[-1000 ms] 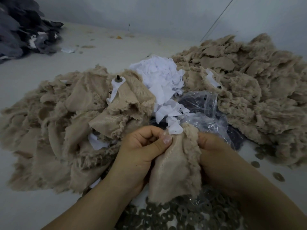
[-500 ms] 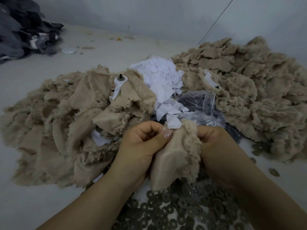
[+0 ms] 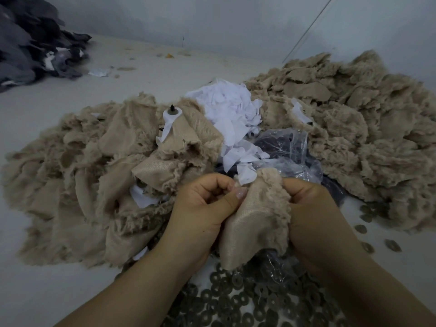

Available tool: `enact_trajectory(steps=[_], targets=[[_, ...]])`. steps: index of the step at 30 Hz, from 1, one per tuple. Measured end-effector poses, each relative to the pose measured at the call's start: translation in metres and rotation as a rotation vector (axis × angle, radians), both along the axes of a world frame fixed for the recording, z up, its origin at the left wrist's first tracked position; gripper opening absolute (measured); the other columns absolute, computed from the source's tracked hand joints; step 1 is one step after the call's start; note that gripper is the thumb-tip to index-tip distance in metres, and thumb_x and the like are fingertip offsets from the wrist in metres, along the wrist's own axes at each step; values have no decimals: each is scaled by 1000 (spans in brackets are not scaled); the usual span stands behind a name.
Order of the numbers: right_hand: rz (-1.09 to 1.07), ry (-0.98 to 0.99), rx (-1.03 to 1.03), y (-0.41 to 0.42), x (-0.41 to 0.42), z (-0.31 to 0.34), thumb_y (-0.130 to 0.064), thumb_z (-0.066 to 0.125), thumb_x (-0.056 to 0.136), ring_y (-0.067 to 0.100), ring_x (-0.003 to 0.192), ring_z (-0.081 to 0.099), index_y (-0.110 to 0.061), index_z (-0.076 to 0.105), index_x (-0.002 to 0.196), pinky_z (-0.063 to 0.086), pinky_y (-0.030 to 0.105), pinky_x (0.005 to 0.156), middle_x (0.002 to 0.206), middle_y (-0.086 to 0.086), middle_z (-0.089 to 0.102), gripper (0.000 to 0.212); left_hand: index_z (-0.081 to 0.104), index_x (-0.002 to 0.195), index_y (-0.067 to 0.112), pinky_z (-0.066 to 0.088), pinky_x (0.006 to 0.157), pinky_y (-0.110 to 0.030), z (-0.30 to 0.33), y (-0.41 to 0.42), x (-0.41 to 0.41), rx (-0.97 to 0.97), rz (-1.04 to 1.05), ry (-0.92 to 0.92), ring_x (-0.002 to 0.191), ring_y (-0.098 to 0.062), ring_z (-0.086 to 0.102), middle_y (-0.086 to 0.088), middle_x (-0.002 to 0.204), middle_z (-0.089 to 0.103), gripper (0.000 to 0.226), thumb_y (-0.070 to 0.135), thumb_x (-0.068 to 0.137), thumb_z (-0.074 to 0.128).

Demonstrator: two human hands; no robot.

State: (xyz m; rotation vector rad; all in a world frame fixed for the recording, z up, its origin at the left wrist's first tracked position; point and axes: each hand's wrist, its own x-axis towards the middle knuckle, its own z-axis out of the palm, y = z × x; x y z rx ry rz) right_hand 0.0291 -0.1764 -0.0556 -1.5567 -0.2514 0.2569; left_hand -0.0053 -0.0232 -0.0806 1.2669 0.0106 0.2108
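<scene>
Head view: 2 bare hands meet low in the middle of the picture over a pale grey table (image 3: 47, 291). Between them hangs the beige plush fabric piece with a fuzzy edge (image 3: 254, 223), smooth woven backing turned toward the camera, held clear above a spread of dark ring-shaped washers (image 3: 247, 300).

The left hand (image 3: 205, 208) pinches the piece's upper left edge between thumb and forefinger, with the other fingers curled into the palm. The right hand (image 3: 313, 208) grips the fuzzy right edge. Its fingers are tucked behind the cloth, so I cannot tell how the fingertips lie. A small white cloth scrap (image 3: 246, 173) sits at the piece's top edge, just beside the left thumb.

To the left lies 1 broad heap of beige plush pieces (image 3: 82, 185), and a second beige plush heap (image 3: 354, 138) rises to the right. Between the 2 sit a mound of white cloth scraps (image 3: 228, 109) and a crumpled clear plastic bag with dark contents (image 3: 287, 147). A dark grey fabric pile (image 3: 28, 43) fills the far left corner.
</scene>
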Motion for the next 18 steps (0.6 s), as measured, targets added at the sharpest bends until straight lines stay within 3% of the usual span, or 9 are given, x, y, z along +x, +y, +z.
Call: enact_trajectory(steps=[6, 10, 13, 15, 18], targets=[[15, 43, 51, 0, 1, -8, -11, 69, 80, 30, 73, 74, -16, 80, 83, 61, 36, 63, 81, 14, 77, 13, 72, 67, 22, 50, 59, -26, -2, -1, 0, 117, 34, -24, 65, -18, 54, -6, 69, 64, 8, 20, 75, 71], [17, 115, 55, -2, 3, -6, -17, 69, 86, 25, 65, 67, -11, 77, 77, 57, 30, 58, 75, 12, 74, 14, 71, 67, 22, 48, 55, -23, 0, -1, -2, 168, 49, -59, 61, -15, 55, -4, 66, 64, 12, 26, 77, 76], [49, 258, 95, -5, 3, -2, -51, 73, 65, 41, 83, 69, -1, 73, 87, 57, 51, 79, 93, 26, 72, 54, 71, 68, 18, 46, 52, -19, 1, -1, -3, 200, 61, -73, 57, -10, 53, 1, 63, 63, 10, 26, 75, 74], [91, 154, 29, -3, 3, 0, -60, 83, 60, 56, 80, 64, 5, 69, 87, 54, 63, 75, 88, 37, 66, 72, 69, 71, 13, 47, 53, -21, 0, -1, -3, 235, 77, -73, 58, -11, 54, -1, 63, 63, 10, 17, 79, 74], [70, -11, -59, -2, 1, 0, -43, 82, 64, 40, 66, 70, -11, 77, 80, 61, 44, 58, 73, 20, 72, 37, 69, 71, 13, 48, 53, -24, -1, -2, -3, 237, 76, -69, 60, -14, 55, -4, 65, 63, 10, 16, 80, 74]])
